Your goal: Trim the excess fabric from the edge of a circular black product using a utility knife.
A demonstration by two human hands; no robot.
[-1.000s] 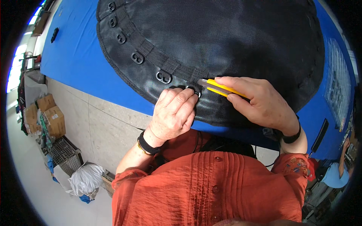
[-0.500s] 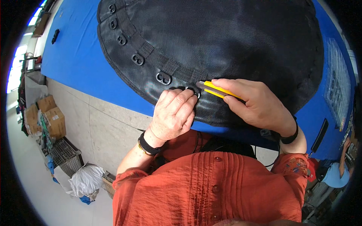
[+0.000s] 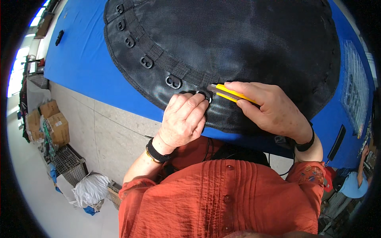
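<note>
A large black mesh sheet (image 3: 246, 43) with a rounded edge lies before me. Several black plastic rings (image 3: 173, 81) are fastened by webbing along its left border. My left hand (image 3: 184, 119) is closed, its fingertips gripping another ring (image 3: 205, 95) of that row near the sheet's front edge. In my right hand (image 3: 276, 111) is a yellow utility knife (image 3: 232, 95), held between thumb and fingers. Its tip rests at or just above the webbing beside the gripped ring; contact cannot be made out.
The sheet lies on a blue-covered table (image 3: 79, 59). A small black object (image 3: 59, 37) is at its far left, a clear plastic sheet (image 3: 353, 87) and a black strip (image 3: 336, 142) at its right. Cardboard boxes (image 3: 57, 129) stand on the floor left. Another person's arm (image 3: 362, 162) shows far right.
The mesh sheet has shifted very slightly to the right. Both hands keep nearly the same place, and the knife tip has barely moved.
</note>
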